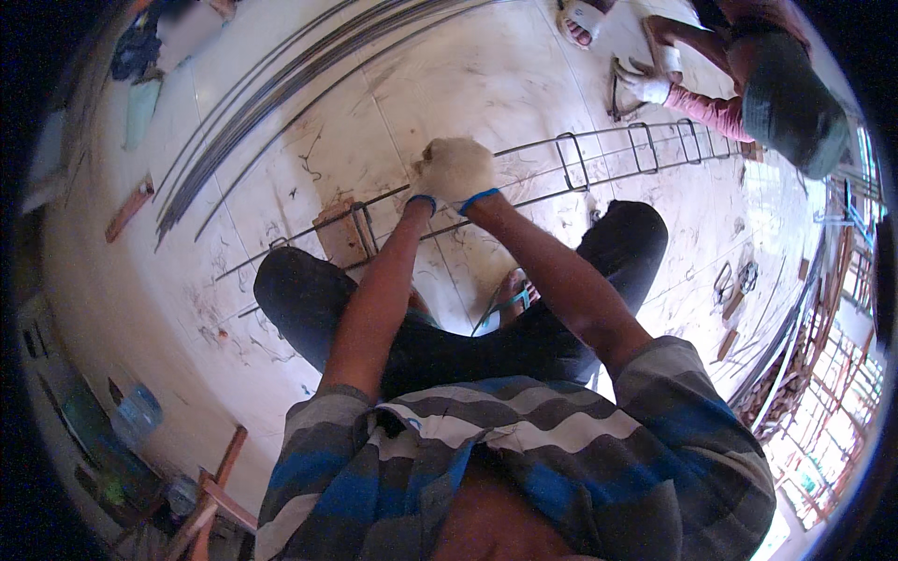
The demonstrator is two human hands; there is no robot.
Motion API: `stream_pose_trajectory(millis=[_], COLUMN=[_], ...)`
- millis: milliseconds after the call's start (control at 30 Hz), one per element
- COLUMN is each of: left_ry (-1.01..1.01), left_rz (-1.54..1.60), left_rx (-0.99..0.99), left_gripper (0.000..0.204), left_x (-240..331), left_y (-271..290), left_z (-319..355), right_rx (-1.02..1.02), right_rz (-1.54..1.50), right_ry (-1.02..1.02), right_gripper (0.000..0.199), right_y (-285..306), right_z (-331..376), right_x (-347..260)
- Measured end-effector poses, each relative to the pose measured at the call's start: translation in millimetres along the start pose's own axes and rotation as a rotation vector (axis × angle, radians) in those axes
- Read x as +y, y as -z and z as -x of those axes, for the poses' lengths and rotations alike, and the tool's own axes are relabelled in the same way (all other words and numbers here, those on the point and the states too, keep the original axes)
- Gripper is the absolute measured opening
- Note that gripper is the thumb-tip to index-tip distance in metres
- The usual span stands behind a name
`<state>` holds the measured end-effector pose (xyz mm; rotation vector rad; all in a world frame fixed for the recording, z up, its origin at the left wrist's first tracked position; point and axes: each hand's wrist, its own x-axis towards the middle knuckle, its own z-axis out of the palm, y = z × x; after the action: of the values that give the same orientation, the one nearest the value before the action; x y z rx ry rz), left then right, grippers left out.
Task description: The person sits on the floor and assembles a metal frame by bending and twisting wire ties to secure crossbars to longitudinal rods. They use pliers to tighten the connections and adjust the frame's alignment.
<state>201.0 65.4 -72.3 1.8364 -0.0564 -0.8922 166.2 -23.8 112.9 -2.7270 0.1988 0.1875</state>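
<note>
Both my hands wear pale work gloves with blue cuffs and press together over a long steel rebar cage [599,164] that lies across the tiled floor. My left hand [432,176] and my right hand [468,168] close on the cage's upper bar, between two rectangular stirrups [571,161]. What the fingers hold besides the bar is hidden. I squat with my knees spread, and a foot in a sandal [513,294] shows below the cage.
Another person [776,93] in a pink sleeve and white glove crouches at the cage's far end. A bundle of long steel rods [281,93] lies on the floor upper left. Wood scraps, a water jug [138,411] and more rebar frames [795,365] lie around.
</note>
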Motion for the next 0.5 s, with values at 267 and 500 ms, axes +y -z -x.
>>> stream_pose_trajectory(millis=[267,500], left_ry=[0.094,0.163], left_rz=[0.021,-0.019], left_rx=[-0.08,-0.278], left_gripper=[0.041,0.043], left_x=[31.2,34.3], left_y=[-7.0,16.4], left_z=[20.0,-1.4], right_rx=[0.035,0.324], right_rz=[-0.063,-0.814], right_ry=[0.109,-0.147], right_gripper=[0.034,0.035], right_y=[0.8,130.0], right_z=[51.3,171.7], right_x=[-6.7,89.0])
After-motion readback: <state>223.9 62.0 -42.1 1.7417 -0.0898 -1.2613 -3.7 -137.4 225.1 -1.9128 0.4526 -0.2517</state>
